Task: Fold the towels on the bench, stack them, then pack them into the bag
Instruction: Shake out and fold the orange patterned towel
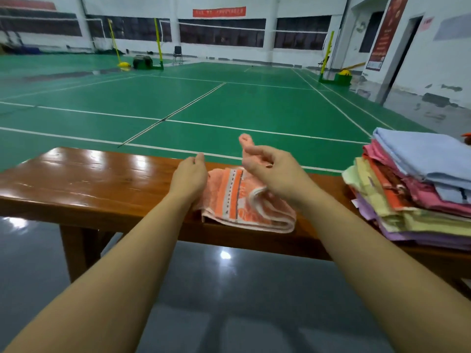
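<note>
An orange towel (242, 210) with a white and grey patterned band lies partly folded on the glossy wooden bench (89, 179), near its front edge. My left hand (190, 175) is at the towel's left far edge, fingers curled, and seems to pinch a corner. My right hand (263, 166) is raised over the towel's middle and pinches another corner, which sticks up above its knuckles. A pile of roughly folded towels (420, 189) in blue, pink, yellow, orange and purple sits on the bench at the right. No bag is in view.
The bench's left half (76, 174) is bare wood. Beyond it spreads a green badminton court (229, 103) with yellow net posts (158, 42). Grey shiny floor (216, 289) lies under my arms. A small orange object (467, 135) peeks in at the right edge.
</note>
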Motion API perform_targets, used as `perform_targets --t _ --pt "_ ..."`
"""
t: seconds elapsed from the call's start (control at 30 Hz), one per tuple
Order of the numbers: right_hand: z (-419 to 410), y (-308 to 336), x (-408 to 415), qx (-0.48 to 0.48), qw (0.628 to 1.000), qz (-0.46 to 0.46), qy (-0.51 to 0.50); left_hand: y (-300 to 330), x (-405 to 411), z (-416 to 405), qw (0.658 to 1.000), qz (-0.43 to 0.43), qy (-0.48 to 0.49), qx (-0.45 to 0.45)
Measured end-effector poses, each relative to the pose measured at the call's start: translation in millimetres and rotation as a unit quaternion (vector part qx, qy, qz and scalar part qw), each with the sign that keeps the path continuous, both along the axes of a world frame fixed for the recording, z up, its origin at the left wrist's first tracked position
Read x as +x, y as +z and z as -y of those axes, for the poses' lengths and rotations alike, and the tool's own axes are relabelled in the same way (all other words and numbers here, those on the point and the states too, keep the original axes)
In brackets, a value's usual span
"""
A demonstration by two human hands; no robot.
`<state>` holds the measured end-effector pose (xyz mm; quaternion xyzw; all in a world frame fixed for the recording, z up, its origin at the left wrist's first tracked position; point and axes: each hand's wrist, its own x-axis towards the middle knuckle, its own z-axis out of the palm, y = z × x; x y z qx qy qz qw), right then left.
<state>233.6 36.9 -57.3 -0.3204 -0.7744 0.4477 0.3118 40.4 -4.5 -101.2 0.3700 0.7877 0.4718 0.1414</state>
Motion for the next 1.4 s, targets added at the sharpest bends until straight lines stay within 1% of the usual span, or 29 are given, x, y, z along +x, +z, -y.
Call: perform_targets --t 0.07,0.1,0.13,0.17,0.23,0.27,0.3,0.33,0.37,0.4,0.43,0.5,0.53,0.6,0.67,0.73,0.8,0.9,1.0,1.1,1.17,1.27,1.33,1.37,1.4 --pt "3 -7 -14 -0.096 0.993 -0.034 0.064 -5 -6 5 1.000 0.009 0.005 -0.020" --pt "2 -9 -16 -0.123 0.989 -0.041 0.064 -6 -7 6 0.999 0.013 0.008 -0.031" --pt "-1 -9 -17 -0.117 0.992 -0.031 0.040 -7 -7 8 0.999 0.010 0.013 -0.046" --pt "-6 -11 -16 -0.083 0.997 -0.008 -0.002 -7 -7 8 0.998 -0.005 0.017 -0.067" --pt "-16 -14 -9 0.020 0.992 0.069 -0.102 -6 -4 6 0.992 -0.049 0.019 -0.114" --pt "-23 -17 -4 0.073 0.978 0.124 -0.148 -5 0 6 0.988 -0.068 0.020 -0.136" --pt "-28 -20 2 0.118 0.956 0.189 -0.190 -5 2 4 0.984 -0.085 0.021 -0.156" --pt "-34 -22 9 0.142 0.930 0.253 -0.227 -6 5 2 0.979 -0.101 0.020 -0.173" --pt "-38 -23 15 0.142 0.908 0.305 -0.248 -6 7 -1 0.975 -0.112 0.014 -0.191" --pt "-41 -23 21 0.120 0.898 0.341 -0.252 -7 9 -3 0.971 -0.123 0.003 -0.203" --pt "-42 -24 24 0.088 0.897 0.359 -0.241 -7 12 -5 0.969 -0.130 -0.011 -0.211" --pt "-40 -28 23 0.026 0.914 0.353 -0.197 -8 19 -10 0.966 -0.139 -0.047 -0.215" --pt "-38 -32 21 0.016 0.923 0.340 -0.180 -8 23 -11 0.964 -0.147 -0.063 -0.212" --pt "-36 -37 19 0.027 0.937 0.304 -0.169 -8 30 -13 0.966 -0.156 -0.084 -0.186" --pt "-35 -40 18 0.034 0.954 0.241 -0.175 -7 35 -14 0.975 -0.145 -0.099 -0.137" --pt "-35 -39 19 0.002 0.970 0.150 -0.190 0 40 -11 0.987 -0.093 -0.108 -0.072" --pt "-32 -31 21 0.007 0.974 0.087 -0.209 12 46 -7 0.993 -0.037 -0.110 -0.013" --pt "-32 -7 34 0.053 0.969 0.029 -0.238 30 63 -7 0.989 0.019 -0.132 0.061" --pt "-39 31 65 0.088 0.958 -0.007 -0.273 55 96 -17 0.974 0.085 -0.162 0.131" --pt "-54 68 111 0.131 0.940 -0.007 -0.314 78 135 -44 0.950 0.176 -0.207 0.152" --pt "-65 87 150 0.148 0.924 0.011 -0.351 91 166 -65 0.935 0.224 -0.243 0.128" --pt "-84 108 214 0.146 0.901 0.039 -0.407 112 222 -89 0.906 0.281 -0.298 0.103" --pt "-95 113 251 0.126 0.887 0.078 -0.437 121 256 -104 0.899 0.280 -0.326 0.081" --pt "-100 111 268 0.123 0.877 0.121 -0.448 123 270 -111 0.906 0.256 -0.332 0.059" --pt "-104 109 281 0.130 0.863 0.180 -0.453 123 283 -117 0.925 0.191 -0.326 0.024"
